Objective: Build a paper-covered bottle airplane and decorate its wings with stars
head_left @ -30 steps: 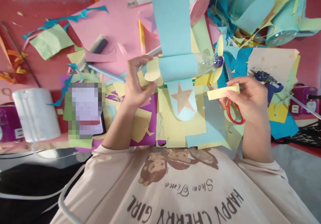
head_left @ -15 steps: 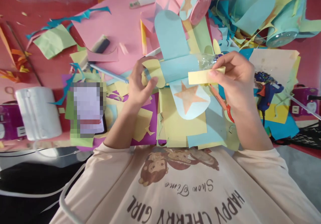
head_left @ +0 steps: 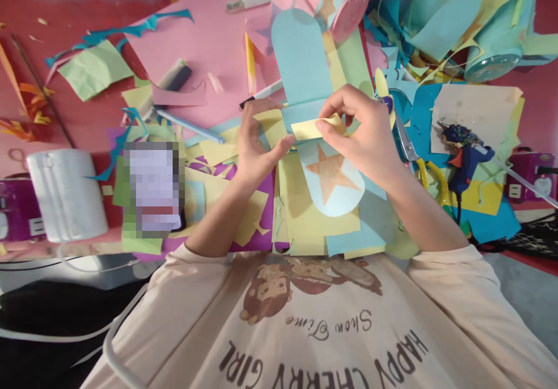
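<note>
- In the middle of the tabletop (head_left: 87, 122), amid paper scraps, lies a bottle plane (head_left: 300, 110) wrapped in blue paper, its near wing (head_left: 333, 179) bearing an orange star.
- The left hand (head_left: 261, 142) has its fingers curled around the plane's tail end, thumb on the near side.
- The right hand (head_left: 355, 127) has its fingers pinched on a yellow strip (head_left: 307, 130), held over the plane's body; I cannot tell whether it touches.
- Scissors (head_left: 405, 139) lie beside the right forearm, a glue gun (head_left: 464, 162) farther right.
</note>
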Tool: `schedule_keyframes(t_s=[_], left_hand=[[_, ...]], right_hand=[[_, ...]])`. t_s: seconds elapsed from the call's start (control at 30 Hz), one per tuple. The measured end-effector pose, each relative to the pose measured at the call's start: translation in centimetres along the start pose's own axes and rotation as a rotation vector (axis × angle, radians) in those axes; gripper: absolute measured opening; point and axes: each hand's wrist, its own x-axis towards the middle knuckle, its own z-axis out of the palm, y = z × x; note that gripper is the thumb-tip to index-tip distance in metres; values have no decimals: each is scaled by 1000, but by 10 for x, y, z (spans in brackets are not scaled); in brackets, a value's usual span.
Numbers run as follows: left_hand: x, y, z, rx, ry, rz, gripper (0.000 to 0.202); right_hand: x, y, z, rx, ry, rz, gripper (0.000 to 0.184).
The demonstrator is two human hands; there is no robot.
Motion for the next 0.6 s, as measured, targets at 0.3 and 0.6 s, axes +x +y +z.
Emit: schedule_keyframes(t_s=[0.3,0.6], left_hand=[[0,4,3,74,34,-25,45],[0,3,1,68,3,-46,47]], right_hand=[[-1,5,9,-35,-15,52,14],[-5,12,-20,6,11,55,6]])
